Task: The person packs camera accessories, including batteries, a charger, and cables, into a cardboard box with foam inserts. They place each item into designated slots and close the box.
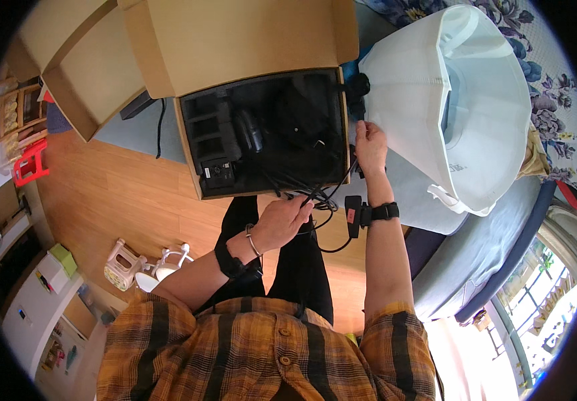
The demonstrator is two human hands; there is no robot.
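Note:
My left hand (282,220) holds a black cable (324,199) whose loops hang by the near edge of an open cardboard box (197,170). Beyond that box's right wall, my right hand (371,146) is closed around something small and dark, mostly hidden, with a cable running down beside it. Black foam (268,175) lines the box and has cut-out slots at the left. A small black device (218,173) with a pale label sits in its near left corner. Strapped to my right wrist is a black module (353,216), with a cable attached; another black strap (231,258) circles my left wrist.
A large white fabric basket (403,90) lies tipped on the grey sofa (413,200) at the right. Another open cardboard box (83,110) stands at the upper left, near a black bar-shaped object (138,105). A red stool (31,163) and a pale child's seat (123,265) are on the left.

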